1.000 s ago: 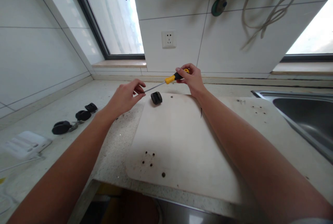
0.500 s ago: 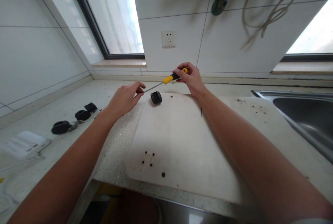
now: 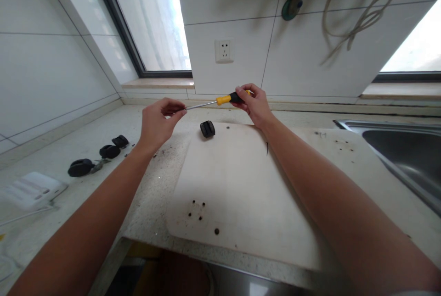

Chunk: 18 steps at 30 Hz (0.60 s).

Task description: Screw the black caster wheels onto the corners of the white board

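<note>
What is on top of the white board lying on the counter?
On the white board, a black caster sits near the far-left corner. The right forearm hides a strip of the board, so anything behind it cannot be seen.

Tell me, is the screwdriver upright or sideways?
Sideways: the screwdriver runs across the view, its handle in the right hand, its shaft reaching the left hand.
</note>
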Motion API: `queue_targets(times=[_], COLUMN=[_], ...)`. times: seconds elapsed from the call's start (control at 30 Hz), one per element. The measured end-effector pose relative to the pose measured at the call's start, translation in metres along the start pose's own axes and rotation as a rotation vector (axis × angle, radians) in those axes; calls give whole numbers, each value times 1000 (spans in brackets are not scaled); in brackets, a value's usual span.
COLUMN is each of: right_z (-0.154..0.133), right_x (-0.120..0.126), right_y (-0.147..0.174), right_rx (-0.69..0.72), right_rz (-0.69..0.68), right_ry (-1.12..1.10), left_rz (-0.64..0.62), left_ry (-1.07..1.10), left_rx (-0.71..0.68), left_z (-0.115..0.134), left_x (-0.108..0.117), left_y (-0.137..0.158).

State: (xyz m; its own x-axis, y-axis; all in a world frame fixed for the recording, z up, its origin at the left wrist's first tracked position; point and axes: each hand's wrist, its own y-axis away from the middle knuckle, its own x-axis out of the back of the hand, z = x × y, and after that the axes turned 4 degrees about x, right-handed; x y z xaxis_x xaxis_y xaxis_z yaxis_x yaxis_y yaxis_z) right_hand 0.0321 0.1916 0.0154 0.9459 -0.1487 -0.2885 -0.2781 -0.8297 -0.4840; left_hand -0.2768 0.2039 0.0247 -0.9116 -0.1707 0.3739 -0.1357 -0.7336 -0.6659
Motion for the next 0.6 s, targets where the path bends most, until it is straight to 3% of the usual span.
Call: queue_targets(times=[0.2, 0.37, 0.6], right_z=[0, -1, -2], right_x=[0, 0, -1], right_y=[-2, -2, -1], right_rx=[-40, -56, -52], right_rz=[10, 15, 40], right_ry=[-24, -35, -40], left_rz=[91, 74, 48], left_ry=[247, 386, 413], left_rx=[98, 178, 180], left_z=[8, 10, 8], left_x=[-6, -8, -11], left_y=[-1, -1, 0])
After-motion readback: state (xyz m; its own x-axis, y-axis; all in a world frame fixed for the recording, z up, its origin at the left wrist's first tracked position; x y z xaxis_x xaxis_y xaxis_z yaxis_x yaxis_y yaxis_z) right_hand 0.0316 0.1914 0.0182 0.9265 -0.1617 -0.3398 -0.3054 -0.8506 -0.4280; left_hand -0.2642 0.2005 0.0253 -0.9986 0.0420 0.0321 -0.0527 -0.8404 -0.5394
